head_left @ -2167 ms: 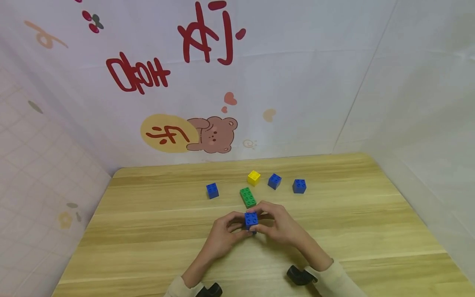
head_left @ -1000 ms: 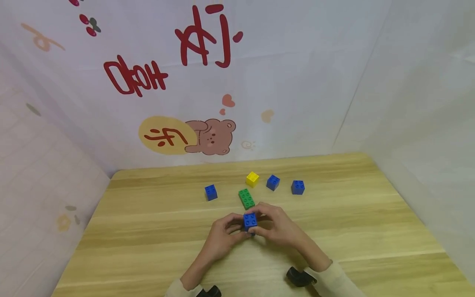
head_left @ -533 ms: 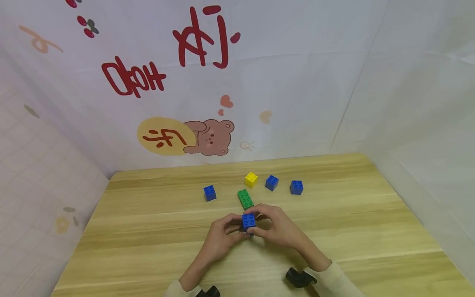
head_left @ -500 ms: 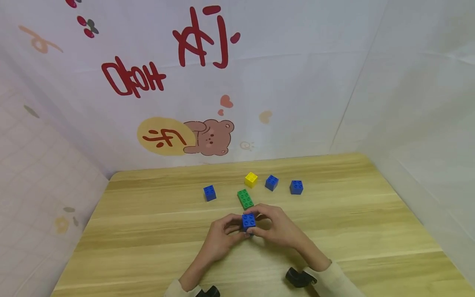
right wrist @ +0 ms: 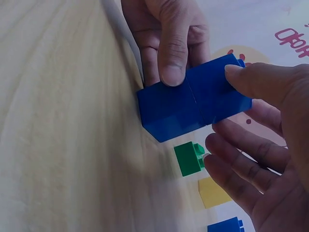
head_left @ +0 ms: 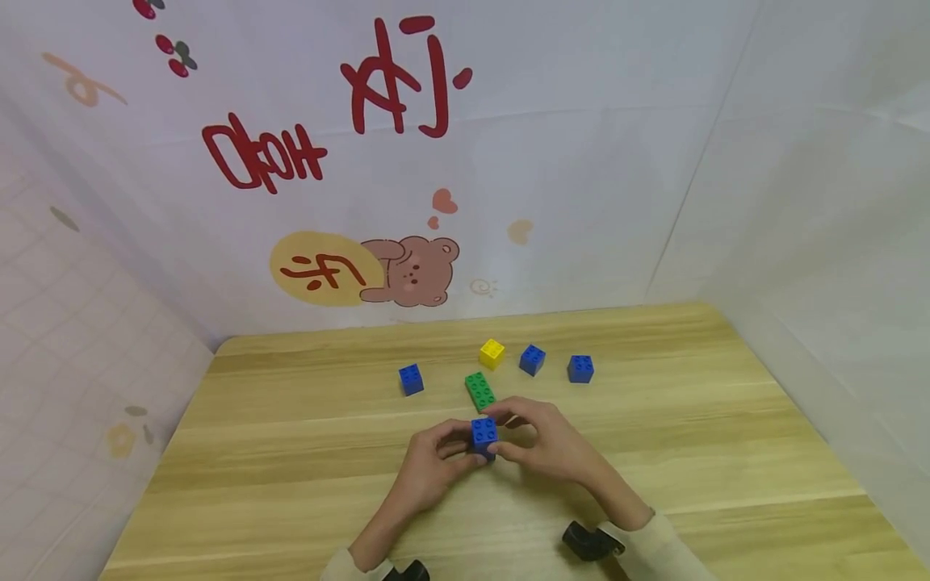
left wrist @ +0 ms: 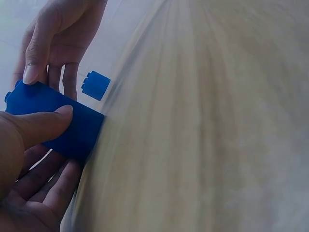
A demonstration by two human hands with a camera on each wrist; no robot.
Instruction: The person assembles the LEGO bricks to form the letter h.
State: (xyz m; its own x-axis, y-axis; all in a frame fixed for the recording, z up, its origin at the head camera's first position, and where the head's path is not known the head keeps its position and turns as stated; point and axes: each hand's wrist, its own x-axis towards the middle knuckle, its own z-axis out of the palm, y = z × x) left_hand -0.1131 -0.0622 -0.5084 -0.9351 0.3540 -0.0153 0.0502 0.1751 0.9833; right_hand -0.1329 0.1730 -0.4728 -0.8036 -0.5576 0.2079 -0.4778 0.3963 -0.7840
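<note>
Two blue building bricks [head_left: 484, 434], one stacked on the other, stand upright near the middle of the wooden table. My left hand [head_left: 432, 464] grips the lower brick [right wrist: 166, 106] from the left, thumb across its near side. From the right, my right hand [head_left: 548, 442] pinches the upper brick [right wrist: 215, 92], with the thumb close to the studs. A thin seam shows between the two in the right wrist view. Just behind the stack lies a long green brick [head_left: 479, 390].
Farther back sit a yellow brick [head_left: 492, 353] and two blue ones, a nearer-centre blue brick [head_left: 533, 360] and a right-hand blue brick [head_left: 580, 369]. Another blue brick [head_left: 411, 379] lies to the left. A printed wall cloth [head_left: 581, 177] rises behind the table [head_left: 291, 420].
My right thumb has shifted slightly to the right along the upper brick, and its fingers sit a little looser. My left hand keeps its grip. The loose bricks stay put.
</note>
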